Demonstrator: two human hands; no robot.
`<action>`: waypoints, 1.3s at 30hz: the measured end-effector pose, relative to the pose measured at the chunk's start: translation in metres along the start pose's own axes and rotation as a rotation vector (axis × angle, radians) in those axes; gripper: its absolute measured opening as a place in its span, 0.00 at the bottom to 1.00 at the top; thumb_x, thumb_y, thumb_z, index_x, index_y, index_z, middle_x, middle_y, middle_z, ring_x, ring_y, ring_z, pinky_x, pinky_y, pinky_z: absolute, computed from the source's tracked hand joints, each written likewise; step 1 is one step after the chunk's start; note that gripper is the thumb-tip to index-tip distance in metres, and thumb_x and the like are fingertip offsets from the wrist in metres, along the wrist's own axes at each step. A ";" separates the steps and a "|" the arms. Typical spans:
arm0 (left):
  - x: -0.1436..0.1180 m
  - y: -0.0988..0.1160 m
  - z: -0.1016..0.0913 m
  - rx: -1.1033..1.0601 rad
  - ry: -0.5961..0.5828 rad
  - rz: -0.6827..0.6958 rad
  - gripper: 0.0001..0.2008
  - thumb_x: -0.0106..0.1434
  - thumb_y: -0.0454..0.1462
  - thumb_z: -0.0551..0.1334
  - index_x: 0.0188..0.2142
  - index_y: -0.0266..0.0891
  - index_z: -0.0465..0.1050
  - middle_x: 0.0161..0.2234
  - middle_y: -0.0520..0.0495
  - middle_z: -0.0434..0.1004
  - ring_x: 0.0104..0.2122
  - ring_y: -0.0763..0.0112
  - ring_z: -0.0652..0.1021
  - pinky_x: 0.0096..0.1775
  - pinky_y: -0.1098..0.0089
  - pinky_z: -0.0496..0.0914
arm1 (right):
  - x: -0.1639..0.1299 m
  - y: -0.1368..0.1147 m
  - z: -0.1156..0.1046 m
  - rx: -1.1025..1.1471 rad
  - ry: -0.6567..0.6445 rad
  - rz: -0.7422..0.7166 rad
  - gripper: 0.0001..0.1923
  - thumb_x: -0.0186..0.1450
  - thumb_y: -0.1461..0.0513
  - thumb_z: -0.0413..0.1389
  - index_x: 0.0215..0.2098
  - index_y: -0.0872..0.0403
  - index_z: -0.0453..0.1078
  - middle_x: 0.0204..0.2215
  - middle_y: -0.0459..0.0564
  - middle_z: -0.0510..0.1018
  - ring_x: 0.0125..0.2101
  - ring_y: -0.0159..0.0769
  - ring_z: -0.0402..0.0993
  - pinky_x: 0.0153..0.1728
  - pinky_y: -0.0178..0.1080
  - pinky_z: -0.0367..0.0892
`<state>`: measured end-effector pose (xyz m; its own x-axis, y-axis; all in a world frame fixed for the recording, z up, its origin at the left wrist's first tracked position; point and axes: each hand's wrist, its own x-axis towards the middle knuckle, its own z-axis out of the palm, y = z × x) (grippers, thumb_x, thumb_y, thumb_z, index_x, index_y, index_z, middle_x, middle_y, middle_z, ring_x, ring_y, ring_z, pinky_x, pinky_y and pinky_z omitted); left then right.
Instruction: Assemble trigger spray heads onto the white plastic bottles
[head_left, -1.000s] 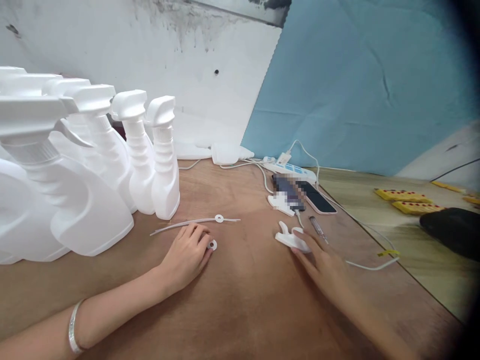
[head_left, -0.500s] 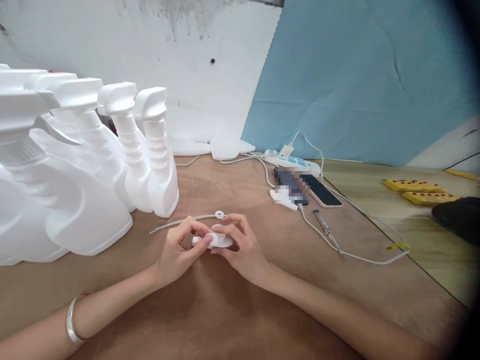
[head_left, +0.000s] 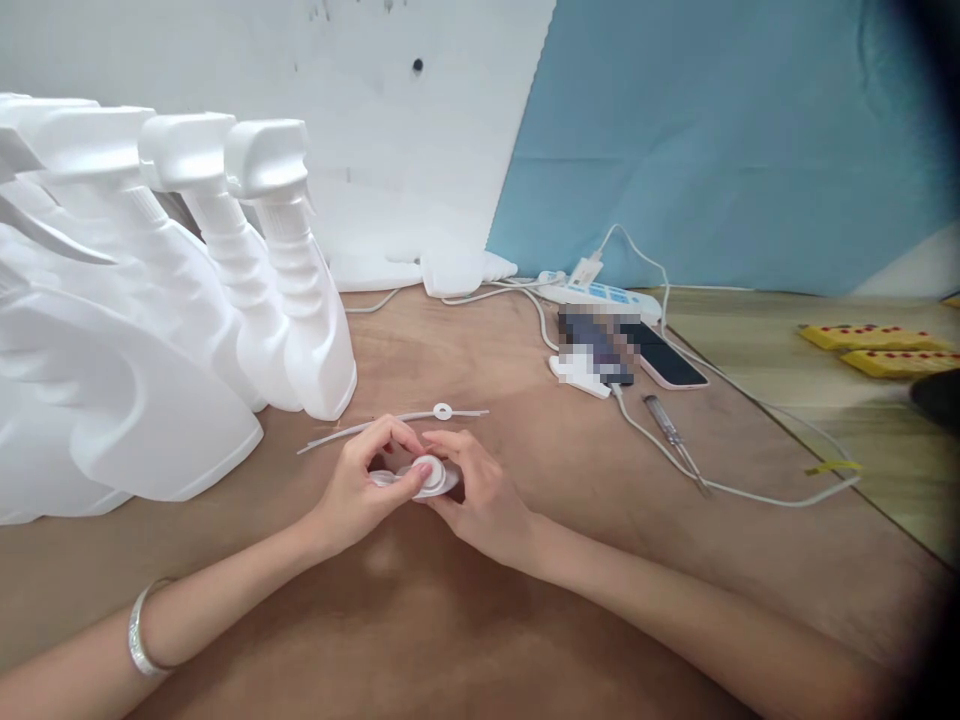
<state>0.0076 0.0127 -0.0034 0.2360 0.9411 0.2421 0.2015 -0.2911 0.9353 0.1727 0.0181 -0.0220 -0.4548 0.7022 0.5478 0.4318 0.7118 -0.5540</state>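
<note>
Between both hands is a small white plastic spray head, its round collar end facing up toward me. My left hand is closed on its left side, with the thumb pressed at the round collar. My right hand wraps the right side, and its fingers partly hide the piece. Just beyond the fingertips, a thin translucent tube lies on the table, with a small white ring washer at its right part.
Several white spray bottles stand at the left. Another white bottle lies by the wall. To the right are a power strip, a phone, a white cable and a screwdriver. Yellow pieces lie beyond the table edge.
The spray head has turned in my hands, so its round end now shows more from above. My right fingers have drawn back from the tube and washer. The view has tipped downward slightly.
</note>
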 end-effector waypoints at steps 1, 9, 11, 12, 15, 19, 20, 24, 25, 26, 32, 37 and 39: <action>-0.001 0.001 0.000 -0.004 -0.002 -0.006 0.07 0.58 0.39 0.60 0.31 0.38 0.65 0.30 0.50 0.67 0.28 0.75 0.68 0.29 0.73 0.63 | 0.000 0.000 0.000 0.008 -0.001 0.008 0.22 0.60 0.62 0.53 0.51 0.48 0.52 0.43 0.50 0.70 0.41 0.37 0.71 0.39 0.43 0.70; 0.001 0.004 -0.004 0.130 -0.077 0.148 0.09 0.55 0.38 0.61 0.33 0.38 0.64 0.33 0.48 0.69 0.31 0.73 0.71 0.32 0.72 0.65 | -0.001 0.002 -0.002 -0.086 0.046 0.000 0.10 0.59 0.60 0.54 0.38 0.50 0.59 0.30 0.47 0.72 0.31 0.35 0.69 0.29 0.37 0.66; 0.002 0.003 -0.006 0.255 -0.089 0.313 0.10 0.53 0.37 0.63 0.33 0.38 0.64 0.33 0.47 0.69 0.33 0.71 0.71 0.34 0.71 0.65 | 0.000 0.001 -0.003 -0.099 0.061 -0.053 0.08 0.60 0.61 0.53 0.36 0.51 0.59 0.28 0.46 0.72 0.28 0.34 0.68 0.28 0.37 0.64; 0.003 0.002 -0.008 0.322 -0.089 0.399 0.10 0.53 0.37 0.63 0.33 0.38 0.64 0.33 0.47 0.70 0.33 0.70 0.72 0.34 0.70 0.65 | 0.001 0.001 -0.003 -0.105 0.059 -0.081 0.08 0.59 0.61 0.54 0.35 0.51 0.58 0.27 0.45 0.72 0.27 0.34 0.67 0.28 0.37 0.64; 0.004 -0.001 -0.011 0.486 -0.068 0.574 0.09 0.52 0.35 0.63 0.32 0.39 0.63 0.31 0.48 0.72 0.33 0.70 0.72 0.36 0.68 0.65 | 0.003 0.002 -0.007 -0.156 0.030 -0.196 0.09 0.57 0.59 0.56 0.33 0.51 0.60 0.28 0.45 0.75 0.27 0.33 0.66 0.29 0.38 0.61; 0.004 -0.003 -0.013 0.576 -0.044 0.661 0.09 0.51 0.36 0.64 0.29 0.39 0.64 0.29 0.49 0.72 0.31 0.71 0.72 0.35 0.68 0.64 | 0.006 0.005 -0.014 -0.213 0.018 -0.319 0.10 0.57 0.56 0.56 0.35 0.51 0.64 0.30 0.46 0.76 0.26 0.33 0.66 0.29 0.38 0.60; 0.004 -0.003 -0.013 0.587 -0.041 0.676 0.08 0.51 0.36 0.64 0.29 0.39 0.65 0.28 0.49 0.71 0.30 0.71 0.71 0.34 0.68 0.64 | 0.007 0.005 -0.015 -0.215 0.017 -0.334 0.09 0.58 0.57 0.56 0.35 0.51 0.65 0.29 0.46 0.76 0.26 0.33 0.66 0.29 0.38 0.59; 0.003 -0.004 -0.013 0.616 -0.050 0.706 0.06 0.51 0.36 0.64 0.28 0.39 0.68 0.28 0.48 0.71 0.29 0.71 0.70 0.33 0.68 0.63 | 0.006 0.008 -0.015 -0.224 -0.004 -0.353 0.04 0.59 0.60 0.54 0.33 0.51 0.68 0.28 0.45 0.76 0.25 0.31 0.66 0.28 0.37 0.58; 0.003 -0.004 -0.013 0.616 -0.052 0.708 0.06 0.51 0.36 0.64 0.28 0.39 0.69 0.28 0.48 0.71 0.29 0.71 0.70 0.33 0.68 0.63 | 0.006 0.008 -0.014 -0.224 0.000 -0.355 0.03 0.59 0.61 0.54 0.32 0.51 0.68 0.28 0.45 0.76 0.25 0.30 0.66 0.28 0.37 0.58; 0.003 -0.005 -0.013 0.610 -0.049 0.711 0.05 0.52 0.36 0.64 0.28 0.39 0.69 0.28 0.48 0.71 0.29 0.71 0.70 0.33 0.68 0.63 | 0.005 0.009 -0.013 -0.219 0.010 -0.359 0.03 0.59 0.61 0.54 0.32 0.51 0.68 0.28 0.45 0.76 0.25 0.30 0.66 0.28 0.36 0.57; 0.005 -0.006 -0.012 0.561 -0.032 0.739 0.04 0.55 0.37 0.63 0.28 0.39 0.71 0.28 0.47 0.71 0.28 0.72 0.70 0.32 0.68 0.63 | 0.005 0.011 -0.011 -0.176 0.031 -0.380 0.03 0.58 0.62 0.56 0.31 0.54 0.68 0.28 0.47 0.75 0.25 0.29 0.65 0.29 0.35 0.58; 0.005 -0.005 -0.013 0.533 -0.055 0.726 0.04 0.55 0.37 0.63 0.28 0.38 0.72 0.28 0.47 0.70 0.27 0.72 0.69 0.31 0.69 0.64 | 0.007 0.012 -0.012 -0.136 0.029 -0.371 0.02 0.58 0.65 0.55 0.31 0.53 0.68 0.28 0.46 0.75 0.26 0.29 0.65 0.30 0.34 0.59; 0.004 -0.005 -0.013 0.530 -0.052 0.721 0.04 0.56 0.37 0.63 0.28 0.39 0.72 0.29 0.47 0.70 0.28 0.73 0.69 0.31 0.69 0.64 | 0.008 0.012 -0.013 -0.132 0.027 -0.376 0.02 0.60 0.65 0.53 0.31 0.53 0.68 0.28 0.46 0.75 0.26 0.28 0.65 0.30 0.34 0.59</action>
<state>-0.0044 0.0202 -0.0035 0.5153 0.4935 0.7007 0.3972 -0.8620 0.3149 0.1845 0.0324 -0.0168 -0.5807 0.3912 0.7140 0.3363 0.9139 -0.2273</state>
